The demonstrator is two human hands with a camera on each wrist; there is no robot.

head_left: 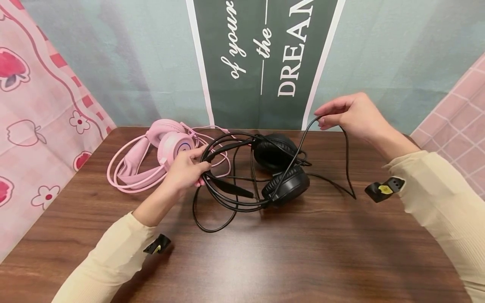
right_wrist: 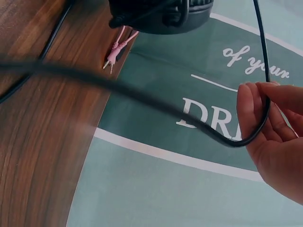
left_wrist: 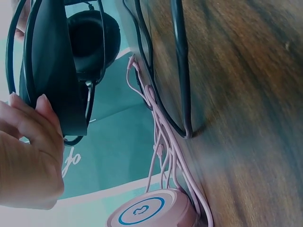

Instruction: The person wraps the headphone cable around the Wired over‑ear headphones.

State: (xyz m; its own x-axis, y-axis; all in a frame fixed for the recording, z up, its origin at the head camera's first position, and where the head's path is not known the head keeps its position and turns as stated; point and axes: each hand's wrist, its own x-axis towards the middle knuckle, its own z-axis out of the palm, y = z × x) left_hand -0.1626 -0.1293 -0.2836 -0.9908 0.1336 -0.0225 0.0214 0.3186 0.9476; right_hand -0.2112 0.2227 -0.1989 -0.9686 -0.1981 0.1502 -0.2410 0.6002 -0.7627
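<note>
A pair of black headphones [head_left: 289, 185] is held up by its headband in my left hand [head_left: 185, 170], whose fingers and thumb grip the band. In the left wrist view the same hand [left_wrist: 33, 146] holds the headband [left_wrist: 52, 71], and one ear cup [left_wrist: 94, 42] hangs beyond it. Off to the right, my right hand [head_left: 350, 113] pinches the black cable [head_left: 346, 155] between thumb and fingers. The right wrist view shows that cable [right_wrist: 142, 97] bending in a loop below the fingertips. Part of the cable winds along the headband, and another loop lies on the table.
Pink headphones [head_left: 142, 164] with a bundled pink cord [left_wrist: 163, 123] lie on the wooden table [head_left: 242, 261] at the left, just behind my left hand. A grey-green backdrop with white lettering [head_left: 291, 63] stands at the table's far edge. Pink patterned cloth [head_left: 34, 139] hangs on the left.
</note>
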